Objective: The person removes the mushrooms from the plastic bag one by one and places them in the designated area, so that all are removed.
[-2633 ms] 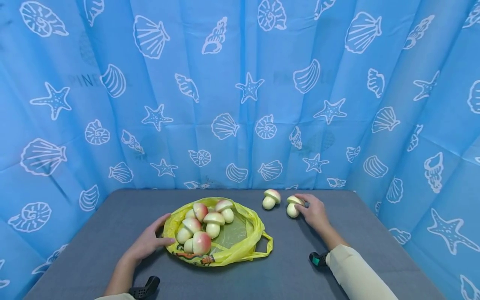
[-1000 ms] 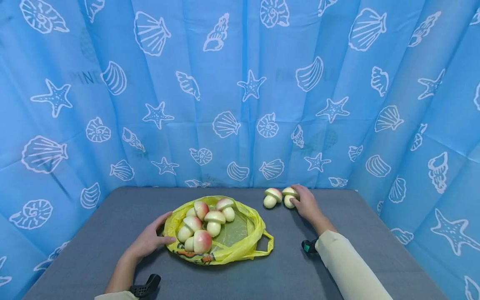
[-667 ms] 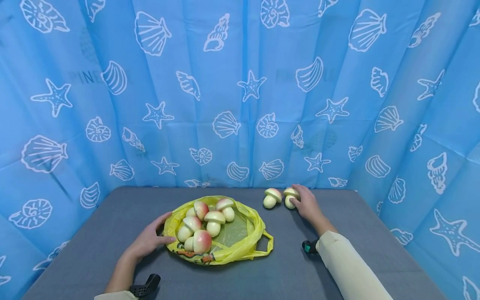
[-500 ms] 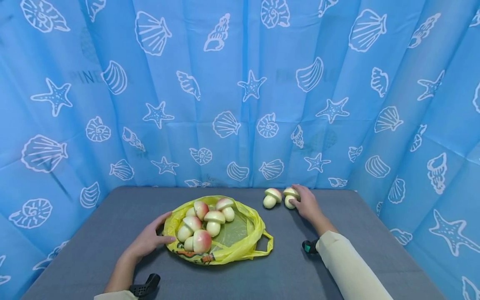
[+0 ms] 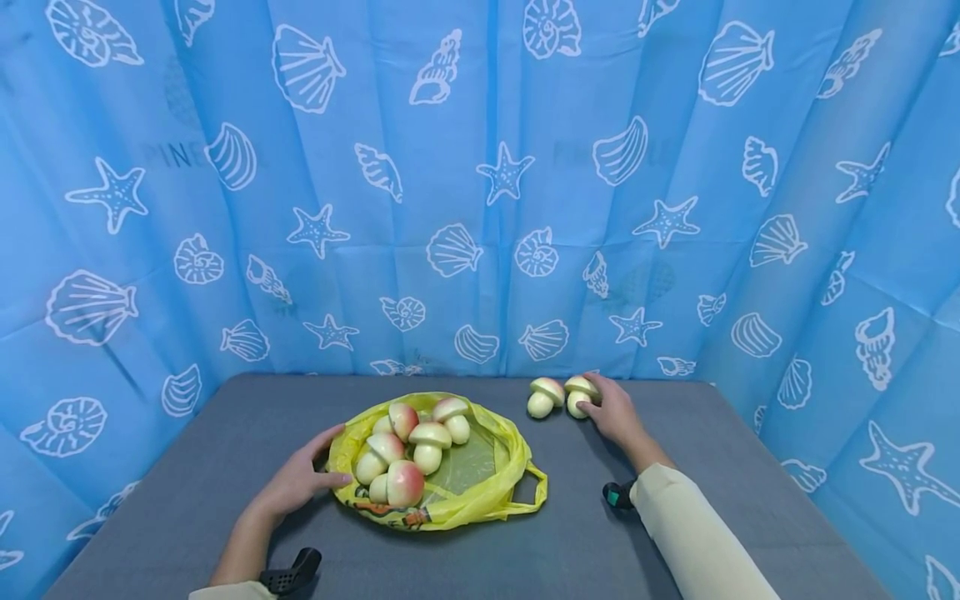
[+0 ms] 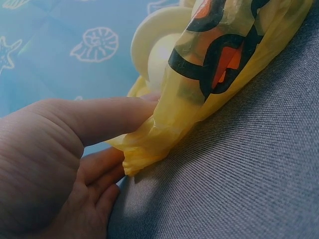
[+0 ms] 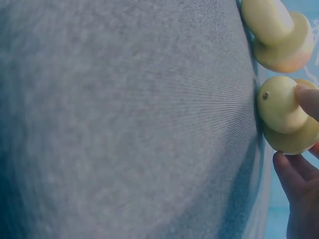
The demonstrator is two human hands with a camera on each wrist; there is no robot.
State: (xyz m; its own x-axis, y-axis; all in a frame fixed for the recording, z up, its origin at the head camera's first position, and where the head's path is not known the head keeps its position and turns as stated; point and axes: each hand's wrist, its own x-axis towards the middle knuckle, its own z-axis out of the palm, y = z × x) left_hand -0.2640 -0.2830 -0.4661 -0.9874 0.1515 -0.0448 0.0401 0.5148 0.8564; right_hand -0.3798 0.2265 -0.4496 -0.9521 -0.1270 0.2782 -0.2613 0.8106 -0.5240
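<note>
Glossy mushrooms [image 5: 428, 458], crinkled plastic bag [image 5: 482, 505]

We classify this place as a curtained-off workspace; we cannot determine the room type beyond. A blue curtain [image 5: 480, 208] printed with white seashells and starfish encloses the grey, fabric-topped desk [image 5: 577, 517] behind and at both sides.

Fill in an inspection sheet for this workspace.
Surface: grey table, woven texture.
Job's things: open yellow bag with five mushroom shapes visible inside; loose mushroom outside it, to the right; second mushroom just beyond that one.
Clutter: nothing seen.
Hands: left hand holds the bag's edge; right hand grips the second mushroom.
Cables: nothing seen.
Surroundings: blue curtain with white shell and starfish prints; cream sleeve on the right arm.
</note>
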